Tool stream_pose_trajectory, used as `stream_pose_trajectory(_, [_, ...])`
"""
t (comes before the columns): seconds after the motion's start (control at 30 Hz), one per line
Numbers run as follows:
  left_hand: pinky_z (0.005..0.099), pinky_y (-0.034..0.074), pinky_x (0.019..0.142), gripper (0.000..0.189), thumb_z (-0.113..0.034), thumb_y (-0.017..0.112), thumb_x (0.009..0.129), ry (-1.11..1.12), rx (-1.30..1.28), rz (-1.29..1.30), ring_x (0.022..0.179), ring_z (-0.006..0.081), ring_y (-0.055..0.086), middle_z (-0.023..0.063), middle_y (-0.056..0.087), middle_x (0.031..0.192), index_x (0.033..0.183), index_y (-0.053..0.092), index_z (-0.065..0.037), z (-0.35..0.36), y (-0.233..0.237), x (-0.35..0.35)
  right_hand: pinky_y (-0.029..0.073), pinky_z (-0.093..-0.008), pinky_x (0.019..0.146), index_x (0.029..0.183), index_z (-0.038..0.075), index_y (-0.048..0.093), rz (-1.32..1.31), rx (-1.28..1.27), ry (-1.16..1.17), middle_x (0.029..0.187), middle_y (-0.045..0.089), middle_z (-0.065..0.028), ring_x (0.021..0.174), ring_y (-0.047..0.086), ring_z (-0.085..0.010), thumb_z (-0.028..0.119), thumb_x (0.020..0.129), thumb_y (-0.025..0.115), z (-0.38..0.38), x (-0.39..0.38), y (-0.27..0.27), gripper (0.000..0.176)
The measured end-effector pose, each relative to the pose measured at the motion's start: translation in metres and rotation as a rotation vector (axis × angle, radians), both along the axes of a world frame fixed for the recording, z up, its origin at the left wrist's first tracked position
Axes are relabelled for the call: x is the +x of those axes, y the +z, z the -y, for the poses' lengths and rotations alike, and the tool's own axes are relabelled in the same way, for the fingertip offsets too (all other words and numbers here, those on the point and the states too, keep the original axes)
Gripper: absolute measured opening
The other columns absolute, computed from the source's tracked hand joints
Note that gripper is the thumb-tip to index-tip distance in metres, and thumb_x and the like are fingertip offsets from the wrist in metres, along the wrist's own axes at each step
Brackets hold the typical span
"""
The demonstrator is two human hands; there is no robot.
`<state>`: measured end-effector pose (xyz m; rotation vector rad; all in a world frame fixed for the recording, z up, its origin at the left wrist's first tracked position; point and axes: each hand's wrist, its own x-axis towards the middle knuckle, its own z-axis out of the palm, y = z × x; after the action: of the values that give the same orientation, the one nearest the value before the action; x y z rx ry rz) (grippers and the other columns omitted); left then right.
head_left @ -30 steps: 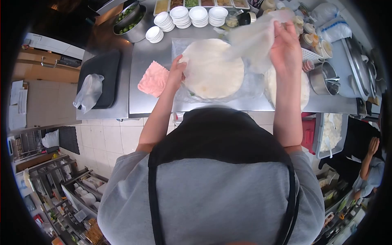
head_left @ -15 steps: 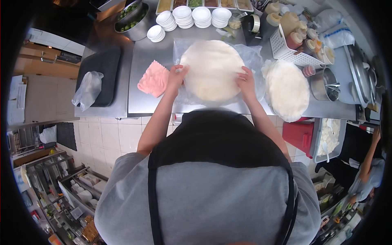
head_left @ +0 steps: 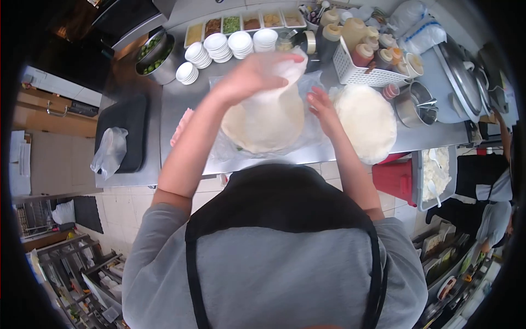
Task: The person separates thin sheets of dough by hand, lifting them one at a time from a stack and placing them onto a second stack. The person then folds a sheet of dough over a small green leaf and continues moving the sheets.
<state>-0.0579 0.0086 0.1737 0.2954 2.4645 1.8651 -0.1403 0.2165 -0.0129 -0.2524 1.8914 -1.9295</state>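
A round, flat sheet of pale dough (head_left: 263,123) lies on clear plastic on the steel counter. My left hand (head_left: 255,77) is raised over its far part, blurred, with its fingers on a lifted, whitish translucent sheet (head_left: 291,68). Off the dough's right edge is my right hand (head_left: 322,104), fingers apart and holding nothing. A stack of pale rounds (head_left: 366,123) sits to the right of that hand. Part of a pink cloth (head_left: 181,127) shows beyond my left forearm, which hides the rest.
White dish stacks (head_left: 217,48) and topping trays (head_left: 232,24) line the back. A basket of bottles (head_left: 356,68) and a metal pot (head_left: 415,104) stand right. Left are a black tray (head_left: 134,112) and a lime pot (head_left: 159,68). People work at far right.
My left hand has moved from the dough's left edge up across its far side, lifting the translucent sheet. My right hand has come off the dough's edge. The camera view has shifted.
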Motion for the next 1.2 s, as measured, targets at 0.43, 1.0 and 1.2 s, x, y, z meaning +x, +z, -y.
stream_pose_trajectory(0.43, [0.0237, 0.042, 0.085, 0.051, -0.003, 0.061, 0.07, -0.1, 0.336, 0.202, 0.095, 0.0127, 0.054, 0.0065, 0.055, 0.11, 0.119, 0.048, -0.002, 0.035, 0.029, -0.036, 0.029, -0.0444, 0.1, 0.13, 0.0, 0.026, 0.617, -1.263, 0.435, 0.132, 0.035, -0.014, 0.12, 0.036, -0.0271, 0.044, 0.087, 0.041, -0.01, 0.001, 0.076, 0.064])
stream_pose_trajectory(1.0, [0.0288, 0.038, 0.089, 0.061, -0.002, 0.061, 0.07, -0.401, 0.489, 0.402, 0.107, 0.014, 0.046, 0.0059, 0.045, 0.122, 0.126, 0.037, -0.006, -0.139, -0.097, -0.135, 0.041, -0.0354, 0.09, 0.122, -0.002, 0.038, 0.359, -0.486, -0.132, 0.117, 0.05, -0.0137, 0.106, 0.051, -0.0241, 0.021, 0.086, 0.051, -0.255, -0.041, 0.059, 0.045])
stream_pose_trajectory(1.2, [0.0287, 0.041, 0.081, 0.048, -0.013, 0.059, 0.078, -0.034, -0.012, 0.457, 0.098, 0.015, 0.052, 0.0048, 0.045, 0.124, 0.123, 0.043, -0.01, -0.099, -0.157, -0.134, 0.048, -0.0308, 0.068, 0.118, 0.007, 0.044, 0.521, -0.534, -0.205, 0.089, 0.057, -0.002, 0.078, 0.056, -0.0129, 0.031, 0.087, 0.049, -0.293, -0.071, -0.07, 0.039])
